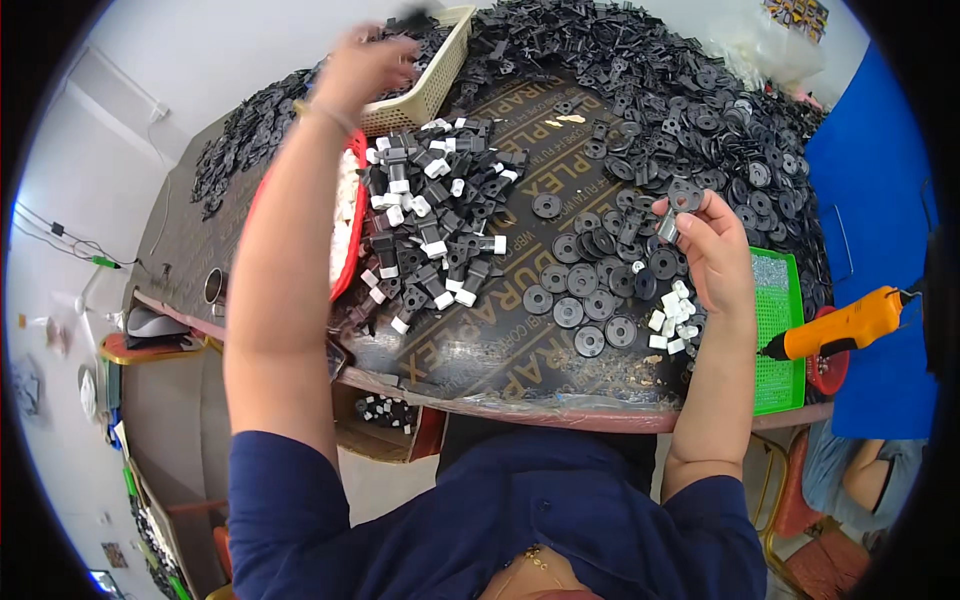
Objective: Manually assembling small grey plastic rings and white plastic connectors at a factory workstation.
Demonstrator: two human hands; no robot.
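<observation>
My right hand [718, 250] is raised over the right part of the table. Between its thumb and fingers it pinches a small black plastic bracket [684, 194] with a round hole in its plate. Reaching far forward on the left, my left hand [368, 68] is over a cream plastic basket [432, 88] that holds black parts. Motion smears its fingers, so their grip cannot be made out. A blurred dark shape [412, 20] shows just beyond them. Black round discs [582, 280] and a little heap of white plastic blocks [676, 318] lie near my right hand.
Black parts with white ends [430, 220] are piled mid-left, beside a red basket [350, 262] of white pieces. Large heaps of black parts [640, 60] cover the far side. At right are a green tray [778, 330], an orange power screwdriver [840, 322] and a seated person's leg [865, 475].
</observation>
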